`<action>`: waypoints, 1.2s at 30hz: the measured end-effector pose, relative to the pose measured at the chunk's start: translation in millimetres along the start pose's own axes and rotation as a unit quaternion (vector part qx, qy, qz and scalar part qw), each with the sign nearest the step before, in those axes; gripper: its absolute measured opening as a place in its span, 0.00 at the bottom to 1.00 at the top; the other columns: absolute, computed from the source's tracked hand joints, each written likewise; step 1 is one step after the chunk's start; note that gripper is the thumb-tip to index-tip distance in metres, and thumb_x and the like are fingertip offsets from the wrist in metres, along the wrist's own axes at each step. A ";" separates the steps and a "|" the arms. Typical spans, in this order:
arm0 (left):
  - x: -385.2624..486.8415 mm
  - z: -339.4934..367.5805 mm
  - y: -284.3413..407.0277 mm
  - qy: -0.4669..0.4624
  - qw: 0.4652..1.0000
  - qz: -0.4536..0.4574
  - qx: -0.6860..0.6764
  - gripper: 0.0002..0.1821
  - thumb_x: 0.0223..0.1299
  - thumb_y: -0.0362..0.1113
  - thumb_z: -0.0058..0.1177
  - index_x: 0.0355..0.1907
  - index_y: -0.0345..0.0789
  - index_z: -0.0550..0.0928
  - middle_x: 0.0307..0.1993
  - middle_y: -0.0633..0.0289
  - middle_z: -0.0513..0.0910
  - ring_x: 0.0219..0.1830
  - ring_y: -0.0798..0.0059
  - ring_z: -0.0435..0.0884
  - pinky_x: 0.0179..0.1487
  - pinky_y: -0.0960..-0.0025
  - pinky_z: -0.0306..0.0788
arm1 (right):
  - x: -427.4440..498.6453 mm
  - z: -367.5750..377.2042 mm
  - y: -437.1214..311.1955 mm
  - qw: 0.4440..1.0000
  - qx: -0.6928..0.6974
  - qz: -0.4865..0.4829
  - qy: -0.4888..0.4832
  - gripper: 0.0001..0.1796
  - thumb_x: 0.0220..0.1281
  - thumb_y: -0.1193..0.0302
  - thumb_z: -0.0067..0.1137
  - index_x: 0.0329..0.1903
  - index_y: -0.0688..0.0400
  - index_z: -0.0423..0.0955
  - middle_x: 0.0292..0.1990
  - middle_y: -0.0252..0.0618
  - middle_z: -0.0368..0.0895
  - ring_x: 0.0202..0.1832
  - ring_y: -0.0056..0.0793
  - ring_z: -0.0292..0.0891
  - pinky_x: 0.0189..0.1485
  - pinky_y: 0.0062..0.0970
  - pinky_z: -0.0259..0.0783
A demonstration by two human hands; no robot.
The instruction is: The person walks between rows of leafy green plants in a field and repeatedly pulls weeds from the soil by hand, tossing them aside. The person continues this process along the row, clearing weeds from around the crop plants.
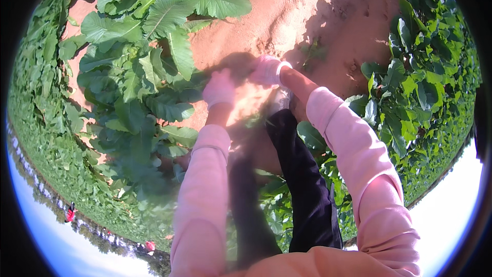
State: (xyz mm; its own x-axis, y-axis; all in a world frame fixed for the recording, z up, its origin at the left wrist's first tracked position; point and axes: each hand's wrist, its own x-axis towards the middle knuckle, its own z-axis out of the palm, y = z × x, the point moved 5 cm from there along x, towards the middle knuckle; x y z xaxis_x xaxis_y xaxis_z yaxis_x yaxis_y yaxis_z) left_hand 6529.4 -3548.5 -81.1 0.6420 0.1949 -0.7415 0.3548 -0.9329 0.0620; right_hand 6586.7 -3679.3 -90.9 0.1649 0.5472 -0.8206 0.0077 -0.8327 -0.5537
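My left hand (220, 87), in a pale glove, is beside the right edge of a row of broad-leaved green plants (134, 69). Its fingers point away from me, and glare blurs their outline. To its right, my right hand (266, 70), gloved too, reaches low over reddish sandy soil (223, 40). A dark patch lies between the two hands; whether it is only shadow cannot be told. Both sets of fingertips are too indistinct to show any grip. Just below my right hand, a light-coloured shoe (281, 100) rests on the soil.
Another dense leafy row (415, 88) borders the soil strip on the right. My dark-trousered leg (296, 154) stands between the rows. Small weeds (313, 50) grow beyond my right hand. Far off at lower left, a person in red (70, 213) is at the field's edge.
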 end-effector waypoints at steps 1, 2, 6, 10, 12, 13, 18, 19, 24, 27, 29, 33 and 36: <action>0.6 1.3 -0.7 -0.001 1.000 -0.003 -0.014 0.17 0.58 0.46 0.46 0.50 0.47 0.73 0.45 0.53 0.75 0.44 0.53 0.78 0.46 0.54 0.72 | -0.2 -5.3 -10.1 0.999 -0.005 -0.033 0.021 0.13 0.48 0.68 0.52 0.39 0.55 0.78 0.35 0.47 0.80 0.39 0.43 0.78 0.44 0.36 0.73; 0.9 3.7 -2.5 -0.018 0.999 -0.010 -0.028 0.19 0.57 0.47 0.47 0.51 0.48 0.73 0.45 0.53 0.75 0.45 0.53 0.77 0.47 0.54 0.71 | 2.0 -15.3 -19.7 0.996 0.017 -0.064 0.059 0.13 0.49 0.68 0.52 0.39 0.55 0.78 0.35 0.47 0.80 0.39 0.44 0.77 0.45 0.37 0.73; 10.9 -0.1 2.0 -0.061 0.997 0.037 -0.016 0.15 0.56 0.42 0.46 0.44 0.40 0.77 0.42 0.48 0.79 0.45 0.53 0.78 0.48 0.54 0.71 | 24.4 -82.1 -48.0 0.926 -0.155 -0.103 0.329 0.16 0.58 0.69 0.45 0.48 0.57 0.72 0.48 0.48 0.74 0.46 0.46 0.75 0.45 0.37 0.72; 3.8 13.7 8.8 -0.205 0.965 0.138 0.092 0.14 0.54 0.41 0.46 0.35 0.34 0.82 0.39 0.46 0.80 0.42 0.52 0.80 0.46 0.57 0.73 | 43.1 -112.1 -60.1 0.873 -0.338 -0.085 0.342 0.22 0.58 0.76 0.46 0.57 0.57 0.64 0.49 0.49 0.75 0.44 0.42 0.78 0.41 0.35 0.75; -6.3 29.0 4.9 -0.245 0.960 0.122 0.050 0.14 0.50 0.41 0.50 0.31 0.33 0.83 0.31 0.48 0.82 0.33 0.55 0.82 0.38 0.60 0.75 | 42.8 -122.4 -59.3 0.888 -0.294 -0.024 0.352 0.21 0.56 0.77 0.47 0.55 0.57 0.67 0.45 0.48 0.77 0.40 0.42 0.79 0.39 0.35 0.76; -25.8 45.5 8.8 -0.282 0.939 0.186 0.060 0.14 0.50 0.41 0.50 0.30 0.33 0.83 0.30 0.48 0.82 0.32 0.56 0.82 0.38 0.60 0.75 | 41.6 -126.9 -56.6 0.898 -0.270 0.014 0.347 0.20 0.56 0.77 0.48 0.54 0.58 0.68 0.42 0.48 0.79 0.39 0.42 0.79 0.38 0.35 0.76; -108.7 120.1 -14.4 -0.329 0.939 0.059 -0.084 0.18 0.52 0.44 0.51 0.46 0.42 0.79 0.43 0.51 0.80 0.46 0.54 0.78 0.50 0.58 0.71 | 52.9 -134.0 -58.2 0.907 -0.323 0.007 0.271 0.13 0.55 0.74 0.52 0.45 0.59 0.75 0.36 0.48 0.81 0.37 0.43 0.79 0.38 0.35 0.75; -123.4 126.7 -24.2 -0.281 0.952 0.030 -0.117 0.20 0.52 0.44 0.51 0.49 0.43 0.77 0.44 0.52 0.80 0.47 0.54 0.77 0.51 0.58 0.71 | 56.8 -133.5 -53.1 0.911 -0.312 0.029 0.267 0.13 0.55 0.73 0.52 0.45 0.58 0.76 0.36 0.48 0.81 0.37 0.43 0.79 0.38 0.35 0.75; -160.3 145.8 -61.5 -0.216 0.966 -0.029 -0.136 0.25 0.51 0.42 0.52 0.55 0.43 0.73 0.50 0.54 0.77 0.51 0.55 0.75 0.55 0.59 0.69 | 49.5 -97.7 -29.1 0.963 -0.175 0.026 0.205 0.10 0.55 0.67 0.53 0.37 0.55 0.81 0.35 0.44 0.82 0.37 0.42 0.79 0.39 0.36 0.74; -166.3 143.8 -67.2 -0.186 0.967 -0.008 -0.175 0.26 0.51 0.41 0.52 0.56 0.41 0.72 0.50 0.53 0.77 0.52 0.55 0.75 0.56 0.60 0.68 | 15.2 -23.0 -15.0 0.920 -0.391 -0.020 -0.010 0.10 0.55 0.69 0.51 0.36 0.56 0.81 0.34 0.41 0.83 0.38 0.43 0.80 0.37 0.37 0.75; -172.4 140.2 -69.6 -0.164 0.972 -0.023 -0.169 0.27 0.51 0.41 0.53 0.57 0.42 0.71 0.51 0.53 0.76 0.53 0.56 0.74 0.56 0.60 0.68 | -13.6 3.0 2.0 0.952 -0.305 0.000 0.002 0.16 0.51 0.71 0.57 0.45 0.58 0.77 0.37 0.45 0.81 0.40 0.41 0.79 0.41 0.35 0.75; -198.9 134.2 -67.8 -0.154 0.964 -0.063 -0.207 0.30 0.50 0.40 0.55 0.59 0.43 0.68 0.55 0.53 0.73 0.55 0.55 0.72 0.58 0.61 0.66 | -62.6 -2.9 50.0 0.961 -0.034 0.081 0.261 0.29 0.55 0.68 0.52 0.61 0.53 0.61 0.58 0.46 0.65 0.52 0.45 0.70 0.51 0.36 0.69; -219.1 120.7 -62.1 -0.103 0.978 -0.004 -0.181 0.32 0.48 0.40 0.58 0.59 0.39 0.69 0.54 0.52 0.74 0.54 0.57 0.73 0.59 0.62 0.66 | -101.7 -1.1 58.7 0.937 0.021 0.119 0.327 0.27 0.54 0.65 0.52 0.58 0.54 0.61 0.56 0.47 0.65 0.51 0.48 0.70 0.50 0.39 0.69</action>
State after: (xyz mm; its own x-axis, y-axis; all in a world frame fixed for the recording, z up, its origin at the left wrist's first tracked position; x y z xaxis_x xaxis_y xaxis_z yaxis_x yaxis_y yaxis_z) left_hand 6284.6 -3569.8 -3.1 0.5013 0.1019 -0.8593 0.6009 -0.7556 0.2609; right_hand 6571.5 -3783.9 -39.8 0.7267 0.1663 -0.6665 -0.1424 -0.9127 -0.3829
